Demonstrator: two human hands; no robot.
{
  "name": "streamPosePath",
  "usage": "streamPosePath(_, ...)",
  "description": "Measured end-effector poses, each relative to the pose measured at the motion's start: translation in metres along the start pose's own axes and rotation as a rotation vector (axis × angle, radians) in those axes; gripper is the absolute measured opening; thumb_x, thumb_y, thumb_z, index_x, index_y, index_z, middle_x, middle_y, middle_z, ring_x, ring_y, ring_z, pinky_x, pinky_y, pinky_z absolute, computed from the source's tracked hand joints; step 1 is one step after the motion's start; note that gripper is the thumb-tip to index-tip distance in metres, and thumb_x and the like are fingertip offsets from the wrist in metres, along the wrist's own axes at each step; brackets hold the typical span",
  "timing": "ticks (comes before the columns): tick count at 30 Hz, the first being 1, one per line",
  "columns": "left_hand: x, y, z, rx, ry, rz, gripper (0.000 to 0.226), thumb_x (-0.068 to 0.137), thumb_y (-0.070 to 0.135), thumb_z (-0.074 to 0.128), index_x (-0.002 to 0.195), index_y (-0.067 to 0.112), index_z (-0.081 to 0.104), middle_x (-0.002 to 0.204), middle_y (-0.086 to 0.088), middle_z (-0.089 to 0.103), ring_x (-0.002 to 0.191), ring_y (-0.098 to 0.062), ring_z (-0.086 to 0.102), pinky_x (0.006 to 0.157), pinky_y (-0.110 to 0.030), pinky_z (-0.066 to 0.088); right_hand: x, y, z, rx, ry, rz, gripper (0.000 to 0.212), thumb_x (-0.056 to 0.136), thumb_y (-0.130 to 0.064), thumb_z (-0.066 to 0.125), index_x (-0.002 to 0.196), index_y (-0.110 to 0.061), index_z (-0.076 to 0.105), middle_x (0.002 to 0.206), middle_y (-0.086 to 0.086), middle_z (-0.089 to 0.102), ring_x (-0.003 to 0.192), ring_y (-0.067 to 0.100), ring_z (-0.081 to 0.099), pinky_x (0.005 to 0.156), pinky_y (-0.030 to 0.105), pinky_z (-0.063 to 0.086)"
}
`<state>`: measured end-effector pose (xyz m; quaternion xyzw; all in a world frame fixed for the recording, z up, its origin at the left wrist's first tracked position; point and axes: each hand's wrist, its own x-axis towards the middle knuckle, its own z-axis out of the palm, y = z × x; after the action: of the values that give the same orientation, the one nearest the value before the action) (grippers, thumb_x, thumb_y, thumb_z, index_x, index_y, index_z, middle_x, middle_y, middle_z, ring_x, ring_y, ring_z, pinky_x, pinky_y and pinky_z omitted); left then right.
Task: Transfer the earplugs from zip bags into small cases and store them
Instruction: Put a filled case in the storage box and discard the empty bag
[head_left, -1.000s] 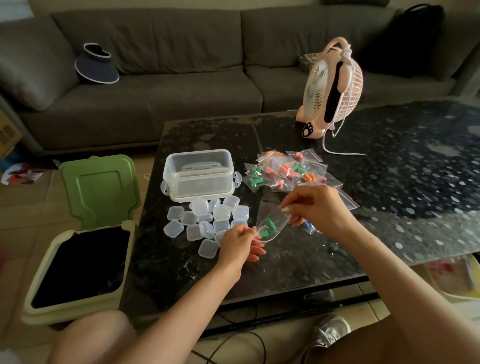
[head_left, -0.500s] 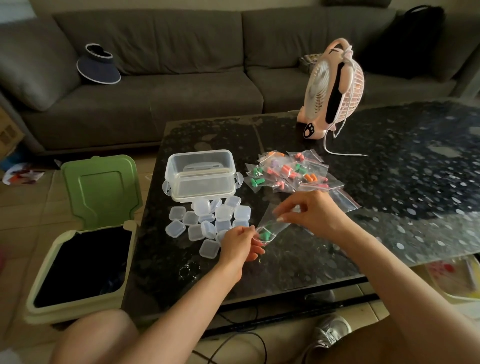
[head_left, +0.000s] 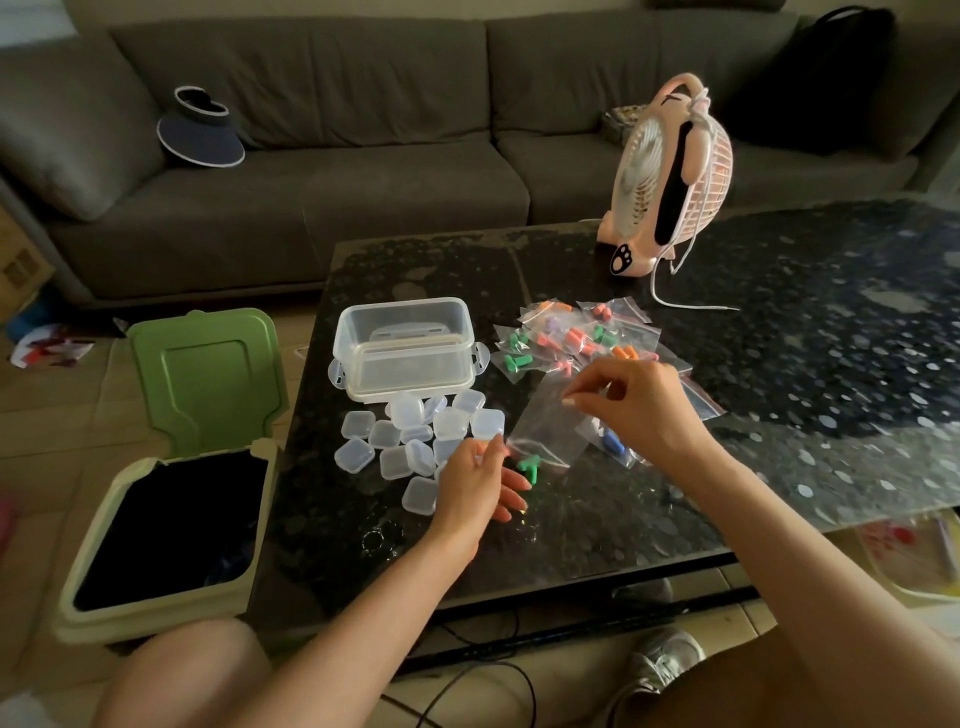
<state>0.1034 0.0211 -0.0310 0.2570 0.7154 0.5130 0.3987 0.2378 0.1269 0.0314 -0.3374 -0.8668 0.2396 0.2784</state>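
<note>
A clear zip bag (head_left: 545, 428) hangs tilted between my hands above the black table (head_left: 597, 525). My right hand (head_left: 636, 410) pinches its upper end. My left hand (head_left: 480, 483) pinches its lower left corner. Two green earplugs (head_left: 530, 464) sit at the bag's lower edge, just past my left fingertips. Several small clear cases (head_left: 415, 434) lie in a cluster left of my left hand. Behind them stands a clear storage box (head_left: 405, 348). A pile of zip bags with coloured earplugs (head_left: 576, 332) lies beyond my right hand, and a bag with a blue earplug (head_left: 613, 444) lies under it.
A pink desk fan (head_left: 670, 176) with a loose white cord stands at the table's back edge. An open green-lidded bin (head_left: 171, 525) sits on the floor left of the table. A grey sofa (head_left: 337, 156) with a visor hat (head_left: 200, 137) runs behind.
My right hand has lifted the bag's far end higher and tipped it. The green earplugs have slid down to the bag's lower edge by my left hand.
</note>
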Motion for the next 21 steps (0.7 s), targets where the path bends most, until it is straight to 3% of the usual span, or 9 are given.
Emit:
streamPosePath(3,-0.003,-0.005,-0.011,0.046,0.019,0.102,0.020,0.099,0.027,0.045,0.098,0.010,0.055,0.070,-0.002,0.067,0.043,-0.006,0.054,0.040,-0.014,0.038,0.004,0.001,0.004,0.011,0.058,-0.009,0.006,0.079,-0.014,0.074,0.084,-0.016,0.072,0.075,-0.014,0.064,0.067,-0.003,0.055,0.084,0.034,0.046)
streamPosePath(4,-0.004,-0.006,-0.015,0.058,0.034,0.139,0.015,0.097,0.023,0.048,0.099,0.010,0.054,0.076,-0.003,0.067,0.047,-0.006,0.054,0.042,-0.014,0.039,0.005,0.000,0.005,0.031,0.061,-0.014,0.006,0.080,-0.012,0.073,0.084,-0.016,0.072,0.076,-0.011,0.066,0.069,-0.002,0.057,0.082,0.034,0.048)
streamPosePath(6,-0.003,-0.008,-0.024,0.117,0.094,0.242,0.014,0.091,0.016,0.058,0.104,0.014,0.052,0.095,-0.002,0.061,0.064,-0.008,0.055,0.056,-0.018,0.047,0.007,-0.005,0.006,0.107,0.032,-0.023,0.009,0.080,-0.007,0.072,0.083,-0.016,0.071,0.075,-0.008,0.066,0.064,-0.002,0.059,0.071,0.019,0.048)
streamPosePath(9,-0.004,-0.011,-0.037,0.196,0.100,0.449,0.048,0.081,0.021,0.070,0.120,0.019,0.043,0.118,0.003,0.045,0.091,-0.007,0.051,0.076,-0.028,0.054,0.008,-0.018,0.009,0.255,-0.074,-0.011,0.014,0.081,-0.002,0.070,0.080,-0.016,0.070,0.071,-0.009,0.066,0.061,-0.003,0.061,0.061,0.011,0.048)
streamPosePath(11,-0.007,-0.009,-0.044,0.195,0.093,0.531,0.051,0.080,0.029,0.072,0.121,0.020,0.044,0.116,0.010,0.048,0.090,-0.005,0.052,0.074,-0.020,0.052,0.010,-0.024,0.015,0.325,-0.137,0.001,0.013,0.082,-0.001,0.069,0.081,-0.014,0.071,0.073,-0.004,0.068,0.060,0.000,0.062,0.058,0.012,0.048)
streamPosePath(15,-0.009,-0.009,-0.061,0.181,0.136,0.578,0.009,0.085,0.016,0.066,0.093,0.015,0.062,0.088,0.007,0.065,0.081,-0.003,0.058,0.070,-0.010,0.044,0.014,-0.030,0.030,0.441,-0.203,0.026,0.019,0.084,-0.004,0.068,0.100,-0.014,0.068,0.085,0.004,0.070,0.066,0.012,0.065,0.056,0.020,0.052)
streamPosePath(17,-0.008,-0.012,-0.070,0.170,0.240,0.584,0.003,0.088,0.012,0.062,0.089,0.014,0.062,0.084,0.005,0.065,0.078,-0.006,0.061,0.069,-0.013,0.046,0.017,-0.030,0.039,0.374,-0.182,0.046,0.034,0.083,-0.010,0.070,0.116,-0.018,0.062,0.096,0.003,0.067,0.073,0.012,0.064,0.062,0.018,0.052)
streamPosePath(19,-0.006,-0.015,-0.081,0.172,0.379,0.543,0.006,0.092,0.014,0.057,0.091,0.012,0.062,0.082,0.004,0.064,0.076,-0.009,0.061,0.068,-0.020,0.049,0.021,-0.026,0.051,0.133,-0.161,0.025,0.040,0.084,-0.017,0.070,0.122,-0.020,0.059,0.104,0.001,0.065,0.084,0.012,0.061,0.071,0.016,0.048)
streamPosePath(21,-0.003,-0.018,-0.093,0.203,0.502,0.468,0.009,0.094,0.018,0.054,0.094,0.012,0.060,0.081,0.003,0.063,0.077,-0.016,0.061,0.070,-0.031,0.049,0.024,-0.020,0.066,-0.132,-0.179,-0.019,0.040,0.085,-0.023,0.068,0.124,-0.023,0.058,0.113,0.001,0.062,0.101,0.017,0.056,0.081,0.024,0.046)
